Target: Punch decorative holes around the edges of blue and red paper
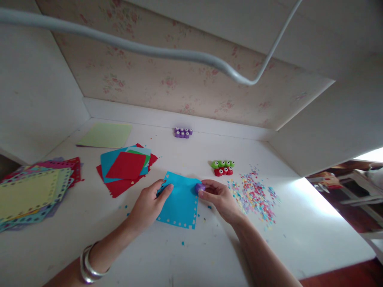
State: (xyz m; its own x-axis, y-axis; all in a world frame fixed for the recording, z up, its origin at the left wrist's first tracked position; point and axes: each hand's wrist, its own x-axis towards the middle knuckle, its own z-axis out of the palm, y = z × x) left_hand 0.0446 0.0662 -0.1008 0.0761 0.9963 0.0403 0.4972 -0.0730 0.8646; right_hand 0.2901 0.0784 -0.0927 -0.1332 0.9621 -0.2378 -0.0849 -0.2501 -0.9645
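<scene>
A blue sheet of paper (pixel 179 203) with small holes punched along its edges is held just over the white table. My left hand (pixel 152 201) pinches its left edge, thumb on top. In my right hand (pixel 220 195) is a small purple craft punch (pixel 199 188), gripped between thumb and fingers at the sheet's upper right edge. Whether the paper sits inside the punch's slot is hidden by the fingers. Tiny blue cut-outs (pixel 183 243) lie around the sheet.
Punched papers (pixel 32 191) are stacked at left, red and blue sheets (pixel 127 165) beside them, pale green paper (pixel 104 134) behind. Purple punches (pixel 183 132) stand at the back, green punches (pixel 223 164) and red punches (pixel 224 171) at right, near a confetti pile (pixel 257 195).
</scene>
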